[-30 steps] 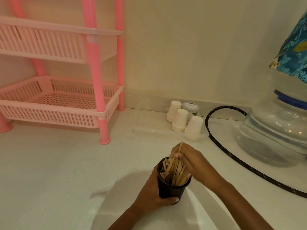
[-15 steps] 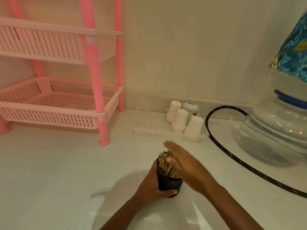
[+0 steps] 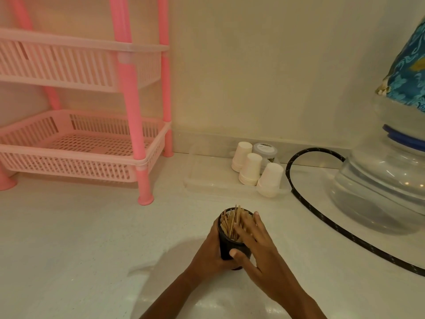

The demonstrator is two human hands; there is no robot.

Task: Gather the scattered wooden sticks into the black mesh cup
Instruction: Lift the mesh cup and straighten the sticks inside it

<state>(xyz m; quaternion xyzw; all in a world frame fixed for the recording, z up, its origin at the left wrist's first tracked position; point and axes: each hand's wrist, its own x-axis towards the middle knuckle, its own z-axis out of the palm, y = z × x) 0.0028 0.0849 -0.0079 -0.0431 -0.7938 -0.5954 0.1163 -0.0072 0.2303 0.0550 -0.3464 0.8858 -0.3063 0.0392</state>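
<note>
Pink plastic first: a two-tier slatted rack point(image 3: 80, 146) stands well beyond and to the left of my left hand, with its front leg planted on the pale counter point(image 3: 80, 249). Nothing sits on its lower shelf that I can make out.

Moving in, here's my left hand point(image 3: 210, 249), fingers curled round the left side of the black mesh cup point(image 3: 226, 247) and gripping it. The cup stands upright on the counter, right between my two hands. The wooden sticks point(image 3: 230, 222) are packed inside it, standing on end in a loose fan, and their tips poke just above the rim on the far side.

My right hand point(image 3: 259, 247) comes in over the cup's right half, with flat, straight fingers point(image 3: 249, 226) lying across the stick tops. That hand grips nothing; it only rests there.

Just beyond my right hand lies a clear shallow tray point(image 3: 207, 180). At its right end are three upside-down stacks of white paper cups point(image 3: 250, 169), with a small grey-lidded jar point(image 3: 264, 150) tucked behind them.

To the right of my right hand, a black speckled cord point(image 3: 322, 215) loops along the counter and runs off toward the edge. Further right again sits a big clear water bottle point(image 3: 379, 192) with a blue collar, and a blue patterned cloth point(image 3: 407, 72) is draped above it.
</note>
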